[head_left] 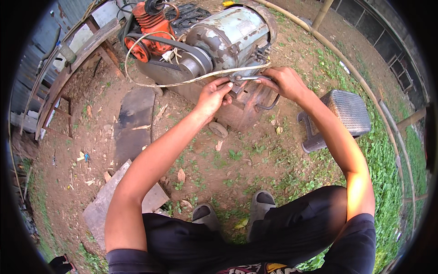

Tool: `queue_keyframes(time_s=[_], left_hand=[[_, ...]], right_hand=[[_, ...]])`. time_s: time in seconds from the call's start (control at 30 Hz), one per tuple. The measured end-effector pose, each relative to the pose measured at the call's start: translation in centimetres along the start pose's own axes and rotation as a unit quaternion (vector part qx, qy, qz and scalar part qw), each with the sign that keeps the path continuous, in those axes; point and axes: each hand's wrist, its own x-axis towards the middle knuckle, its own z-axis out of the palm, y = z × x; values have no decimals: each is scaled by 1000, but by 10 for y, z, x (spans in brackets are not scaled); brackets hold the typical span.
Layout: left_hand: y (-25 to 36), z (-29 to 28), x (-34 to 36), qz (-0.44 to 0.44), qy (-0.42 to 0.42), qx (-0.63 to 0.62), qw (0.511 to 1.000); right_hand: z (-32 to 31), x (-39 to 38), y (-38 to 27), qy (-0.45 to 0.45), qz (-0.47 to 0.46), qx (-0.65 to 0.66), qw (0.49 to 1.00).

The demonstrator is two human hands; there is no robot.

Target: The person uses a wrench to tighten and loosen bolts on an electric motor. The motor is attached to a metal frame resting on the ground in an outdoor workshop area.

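My right hand (pixel 285 83) is closed on a metal wrench (pixel 251 78), whose head sits at a metal bracket (pixel 236 89) on the compressor's rusty tank (pixel 239 114). My left hand (pixel 213 97) is closed, thumb and fingers pinched at the bracket just left of the wrench head; what they grip is too small to make out. Behind them is a weathered grey motor (pixel 228 29) with a pulley and belt (pixel 194 64) running to the red pump (pixel 150 25). A pale cable (pixel 169 84) loops across in front of the pulley.
A grey plastic stool (pixel 340 114) stands at the right. Flat boards (pixel 137 125) lie on the dirt ground at the left, beside a wooden bench with a bottle (pixel 67 54). A long pole (pixel 346 55) runs along the right. My sandalled feet are below.
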Motion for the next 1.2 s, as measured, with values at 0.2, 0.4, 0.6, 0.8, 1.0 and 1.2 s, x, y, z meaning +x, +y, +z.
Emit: queue_keyframes(time_s=[0.2,0.4,0.6,0.8,1.0,1.2], left_hand=[[-1,6,-2,-5,25,-26,999],[-5,2,3,-4,34,-46,998],[-4,4,7,-8,31,-53,998],[-6,4,5,0,29,-64,998],[-7,8,4,-16,25,-78,997],[-6,4,5,-9,31,-82,996]], right_hand=[[-8,-10,-22,36,29,-17,999],[-14,-4,-13,9,26,-4,1000],[-11,-2,-2,20,-14,-39,999],[-8,-10,-4,46,-23,-19,998],[-1,-18,0,84,-14,-15,996],[-5,-15,-17,89,-6,18,996]])
